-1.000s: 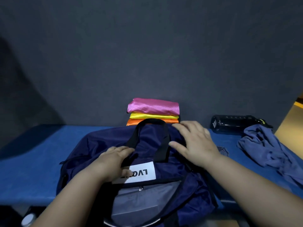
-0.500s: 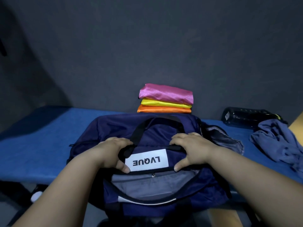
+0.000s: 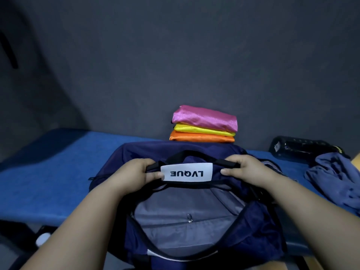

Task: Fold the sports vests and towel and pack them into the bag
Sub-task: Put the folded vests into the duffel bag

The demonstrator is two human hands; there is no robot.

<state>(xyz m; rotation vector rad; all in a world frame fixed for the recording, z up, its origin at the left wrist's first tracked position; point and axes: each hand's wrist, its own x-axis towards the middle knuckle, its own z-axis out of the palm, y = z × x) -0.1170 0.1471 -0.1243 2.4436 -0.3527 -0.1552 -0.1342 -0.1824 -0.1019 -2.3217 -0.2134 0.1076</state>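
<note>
Dark grey wall [image 3: 175,55] backs a blue table [image 3: 58,172]. A navy bag [image 3: 194,146] sits at the table's near edge, its mouth gaping toward the person. On the left of that mouth the left hand [image 3: 134,174] pinches the far rim, thumb on the edge of the white label [image 3: 186,172] and fingers curled over the black strap [image 3: 185,152]. Below the label the grey lining [image 3: 185,236] shows, with a small zip pull [image 3: 189,218] hanging inside; no clothing can be seen in it. Behind the bag, close to the wall, the pink vest [image 3: 204,117] lies on the yellow vest [image 3: 202,129], and that on the orange vest [image 3: 200,137], a neat folded stack. Right of the label the right hand [image 3: 247,168] grips the same rim and strap, thumb in front and fingers wrapped over the top. Further right a dark bottle [image 3: 303,149] lies on its side, and beside it the towel [image 3: 335,176] sits crumpled and unfolded.

The step in hand looks like spreading the opening. To do it well, the hands should probably draw the rim back and apart evenly, so the mouth holds its shape once released and the lining lies flat. The strap is best tucked outward, clear of the gap. The stack could then go in whole and level, while the towel wants folding first.
</note>
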